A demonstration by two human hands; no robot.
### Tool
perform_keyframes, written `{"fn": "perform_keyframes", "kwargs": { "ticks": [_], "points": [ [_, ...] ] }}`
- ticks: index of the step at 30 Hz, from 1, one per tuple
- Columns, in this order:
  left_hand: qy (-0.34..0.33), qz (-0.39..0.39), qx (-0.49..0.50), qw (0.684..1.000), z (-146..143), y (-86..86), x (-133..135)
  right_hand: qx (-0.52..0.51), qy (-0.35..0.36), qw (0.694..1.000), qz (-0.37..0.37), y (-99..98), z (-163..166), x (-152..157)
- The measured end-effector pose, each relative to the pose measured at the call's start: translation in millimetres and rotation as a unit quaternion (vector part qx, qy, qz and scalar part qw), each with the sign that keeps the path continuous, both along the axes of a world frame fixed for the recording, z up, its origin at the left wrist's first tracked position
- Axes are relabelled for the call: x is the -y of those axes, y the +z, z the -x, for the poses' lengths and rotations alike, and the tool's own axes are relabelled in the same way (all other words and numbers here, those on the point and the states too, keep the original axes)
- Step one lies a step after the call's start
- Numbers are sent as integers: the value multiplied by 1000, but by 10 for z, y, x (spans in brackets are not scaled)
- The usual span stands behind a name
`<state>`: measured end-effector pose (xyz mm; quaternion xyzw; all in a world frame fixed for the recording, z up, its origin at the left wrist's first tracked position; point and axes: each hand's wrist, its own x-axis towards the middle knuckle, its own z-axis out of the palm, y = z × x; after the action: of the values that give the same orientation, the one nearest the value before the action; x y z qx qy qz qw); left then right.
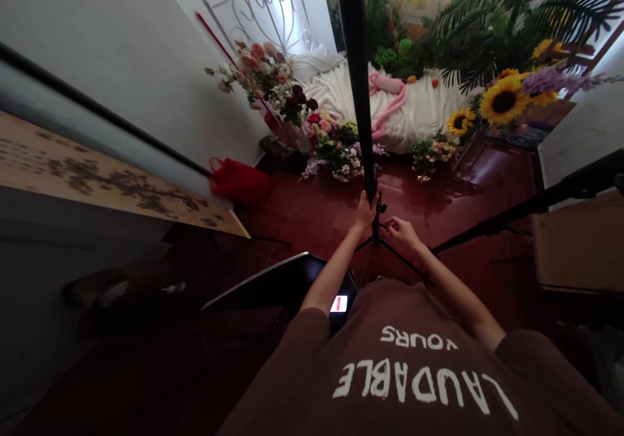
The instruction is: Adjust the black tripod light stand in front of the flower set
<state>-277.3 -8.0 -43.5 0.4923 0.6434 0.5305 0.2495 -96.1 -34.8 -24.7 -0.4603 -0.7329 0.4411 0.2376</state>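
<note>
A black tripod stand (359,78) rises in front of me, its pole running from the floor up past the top of the view. My left hand (365,212) is wrapped round the lower pole, just beside a black clamp knob (382,208). Lower down on the other side, my right hand (402,231) has its fingers curled in at a small dark knob (383,226) near the leg joint. The fingertips seem to pinch it, though the detail is small. Spread tripod legs (402,259) reach the floor near my body.
Flowers (341,147) and sunflowers (504,101) stand before a white-draped bed (419,121). Another black pole (526,212) slants at right, beside a cardboard box (580,241). A red bag (241,181), a painted scroll (112,179) and a dark tabletop (273,283) with a lit phone (339,304) are left.
</note>
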Motion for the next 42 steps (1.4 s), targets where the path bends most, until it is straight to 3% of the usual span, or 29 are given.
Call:
{"fn": "perform_keyframes", "kwargs": {
  "ticks": [4, 11, 15, 18, 22, 25, 28, 35, 42],
  "points": [
    [7, -22, 11, 1000, 17, 160, -80, -15, 32, 998, 56, -95, -153, 220],
    [107, -58, 56, 991, -139, 457, -322, -42, -9, 996, 75, -124, -195, 257],
    [82, -83, 93, 989, -111, 591, -447, -74, -26, 993, 91, -7, -153, 168],
    [60, -84, 109, 989, -63, 729, -517, -101, -61, 992, 43, 156, -78, 84],
    [61, -119, 121, 984, -34, 1000, -609, -59, -63, 991, -98, 358, 64, 73],
    [63, -144, 117, 981, -24, 1223, -660, -6, -31, 985, -171, 398, 161, 160],
    [55, -140, 102, 983, -19, 1382, -674, -2, -10, 982, -191, 340, 237, 233],
    [48, -149, 103, 982, -10, 1398, -688, -47, -59, 985, -154, 228, 353, 72],
    [48, -127, 130, 982, -30, 1451, -671, -55, -61, 992, -97, 195, 306, -162]
  ]
}}
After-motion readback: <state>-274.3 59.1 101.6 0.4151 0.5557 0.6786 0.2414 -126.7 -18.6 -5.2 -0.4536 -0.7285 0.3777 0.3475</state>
